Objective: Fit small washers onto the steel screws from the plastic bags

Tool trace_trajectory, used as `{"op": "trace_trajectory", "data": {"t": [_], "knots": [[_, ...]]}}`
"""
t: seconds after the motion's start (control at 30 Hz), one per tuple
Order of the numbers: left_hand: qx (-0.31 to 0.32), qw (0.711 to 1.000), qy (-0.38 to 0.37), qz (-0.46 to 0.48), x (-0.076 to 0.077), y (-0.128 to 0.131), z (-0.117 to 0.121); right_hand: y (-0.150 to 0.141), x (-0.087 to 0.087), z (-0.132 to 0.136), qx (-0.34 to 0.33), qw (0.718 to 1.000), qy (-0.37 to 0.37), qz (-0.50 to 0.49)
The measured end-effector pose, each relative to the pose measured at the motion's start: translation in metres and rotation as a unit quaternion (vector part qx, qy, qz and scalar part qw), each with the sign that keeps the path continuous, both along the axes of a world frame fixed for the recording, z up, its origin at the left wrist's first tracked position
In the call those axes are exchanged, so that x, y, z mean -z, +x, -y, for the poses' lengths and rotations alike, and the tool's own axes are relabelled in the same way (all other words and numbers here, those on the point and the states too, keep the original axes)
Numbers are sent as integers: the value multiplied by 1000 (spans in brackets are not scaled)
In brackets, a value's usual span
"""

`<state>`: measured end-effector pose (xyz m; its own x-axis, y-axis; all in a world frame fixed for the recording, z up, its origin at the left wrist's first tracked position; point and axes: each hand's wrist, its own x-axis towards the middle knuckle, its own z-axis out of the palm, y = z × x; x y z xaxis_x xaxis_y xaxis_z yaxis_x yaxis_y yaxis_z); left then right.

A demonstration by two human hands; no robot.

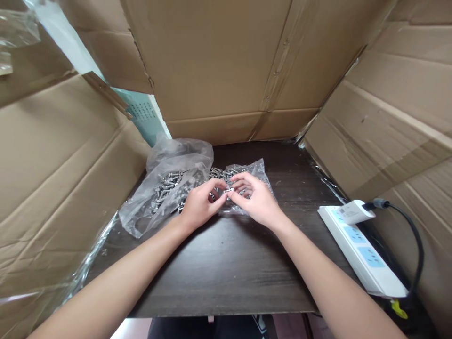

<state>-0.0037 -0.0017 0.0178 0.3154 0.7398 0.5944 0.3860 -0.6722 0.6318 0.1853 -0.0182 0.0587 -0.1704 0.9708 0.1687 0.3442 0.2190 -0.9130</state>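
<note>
Between the fingertips of both hands is a small shiny metal bolt [229,190], lying roughly sideways. My left hand [198,203] pinches it from the left with thumb and forefinger. From the right, the thumb and fingers of my right hand [259,198] close on it too. Its finer details are too small to make out. Just beyond my hands, a pile of similar bolts [219,173] lies partly on a clear plastic bag [260,170]. More metal bolts [167,184] sit in a larger cloudy plastic bag [136,217] beside my left hand.
Brown cardboard walls [219,61] enclose the dark wooden table [226,268] at the back and both sides. On the right lies a white power strip [367,259] with a plugged-in adapter [353,212] and black cable [418,240]. A printed sheet [144,113] shows at the back left.
</note>
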Motion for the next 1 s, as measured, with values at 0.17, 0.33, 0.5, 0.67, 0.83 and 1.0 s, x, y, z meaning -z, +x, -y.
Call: {"op": "trace_trajectory", "data": {"t": [0.17,0.33,0.5,0.67,0.83,1.0], "knots": [[11,1000,21,-13,-2,0,1,0,2,0,1,1000,10,18],[17,999,25,-11,-3,-2,1,0,0,2,-5,1000,8,12],[16,999,21,-20,-4,-3,0,0,0,1,-8,1000,-2,-4],[22,999,25,-25,-4,-3,0,1,0,1,-10,1000,-5,-6],[20,999,20,-29,-3,-2,0,1,-2,2,-9,1000,-10,-6],[6,999,7,-38,-2,-1,0,1,-1,0,-8,1000,-10,-2]]}}
